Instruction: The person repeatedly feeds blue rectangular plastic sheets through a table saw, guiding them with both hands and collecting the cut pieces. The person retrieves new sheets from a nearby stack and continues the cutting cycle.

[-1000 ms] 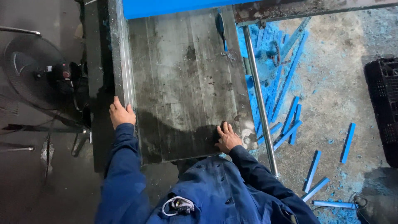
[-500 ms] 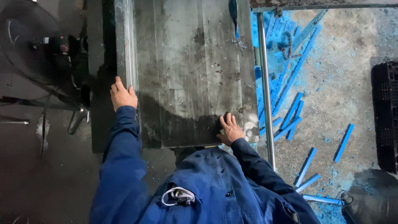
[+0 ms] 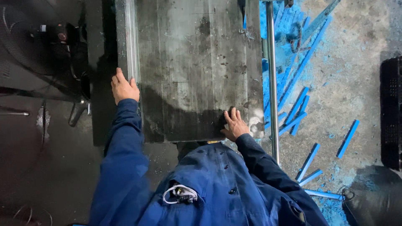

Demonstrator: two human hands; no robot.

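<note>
Now both hands sit nearer me: left hand (image 3: 124, 87) flat-fingered on metal slab (image 3: 197, 67) edge, right hand (image 3: 235, 124) splayed on top; slab drawn back.

The grey metal slab (image 3: 192, 62) lies bare from its near edge up to twelve o'clock, open to a sweeping hand; the left hand (image 3: 124, 87) rests on its nine-o'clock edge against the raised side rail (image 3: 130, 37); the right hand (image 3: 235, 124) lies flat near the five-o'clock corner; at three o'clock a long steel rod (image 3: 272, 83) runs alongside, barring that side; beyond it blue strips (image 3: 299, 109) litter the floor; at nine o'clock a dark fan (image 3: 46, 42) and its stand crowd the left flank.
</note>
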